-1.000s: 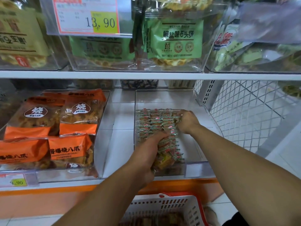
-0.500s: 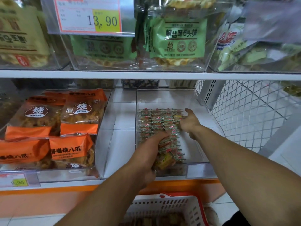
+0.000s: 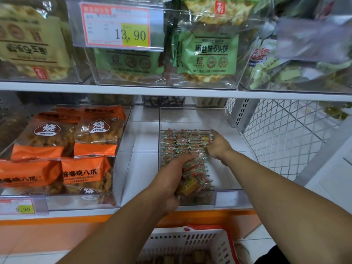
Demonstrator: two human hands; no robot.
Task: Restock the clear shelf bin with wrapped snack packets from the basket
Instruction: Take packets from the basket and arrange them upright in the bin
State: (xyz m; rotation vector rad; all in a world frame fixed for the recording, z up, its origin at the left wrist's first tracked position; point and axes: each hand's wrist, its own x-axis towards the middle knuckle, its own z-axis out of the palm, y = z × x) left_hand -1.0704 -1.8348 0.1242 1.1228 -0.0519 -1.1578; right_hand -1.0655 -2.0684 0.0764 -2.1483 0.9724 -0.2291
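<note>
The clear shelf bin (image 3: pixel 226 174) stands on the lower shelf, right of centre. Small wrapped snack packets (image 3: pixel 177 142) with green and red print lie in neat rows in its back left part. My left hand (image 3: pixel 169 181) reaches over the bin's front wall and grips a bunch of the same packets (image 3: pixel 197 175), held low in the front of the bin. My right hand (image 3: pixel 219 145) rests against the right edge of the rows, its fingers stretched toward the back. The white basket (image 3: pixel 190 242) with a red rim sits below the shelf, with more packets dimly visible inside.
Left of the bin, another clear bin holds orange snack bags (image 3: pixel 82 149). The shelf above carries clear bins of green and yellow cracker packs (image 3: pixel 209 52) and a price tag (image 3: pixel 116 27). A white wire mesh panel (image 3: pixel 285 140) closes the shelf's right end.
My right hand has gone from curled on top of the rows to stretched along their right edge. My left hand has kept its bunch of packets in about the same place.
</note>
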